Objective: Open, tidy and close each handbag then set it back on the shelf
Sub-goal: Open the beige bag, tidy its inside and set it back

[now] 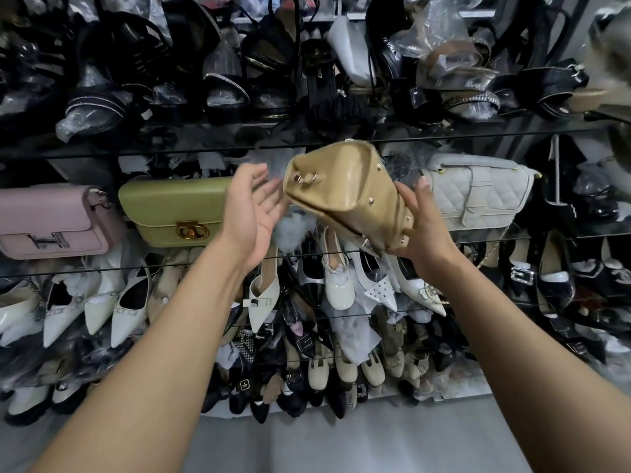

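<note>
My right hand (423, 230) grips the tan handbag (345, 189) by its right end, thumb up one side and fingers curled under the other. The bag is in the air, tilted, with its underside and small metal studs turned toward me and a metal ring (307, 179) showing on its left end panel. My left hand (254, 213) is spread, fingers relaxed and apart, palm facing the bag's left end; it is just beside the bag, but I cannot tell whether it touches.

The bag hangs in front of the gap between 2 others on the glass shelf (102, 270): a green handbag (174, 206) with a gold clasp to the left and a white quilted handbag (478, 192) to the right. A pink handbag (51, 220) sits at the far left, touching the green one. Black sandals (225, 83) in plastic crowd the shelf above, and white pointed shoes (129, 308) fill the one below.
</note>
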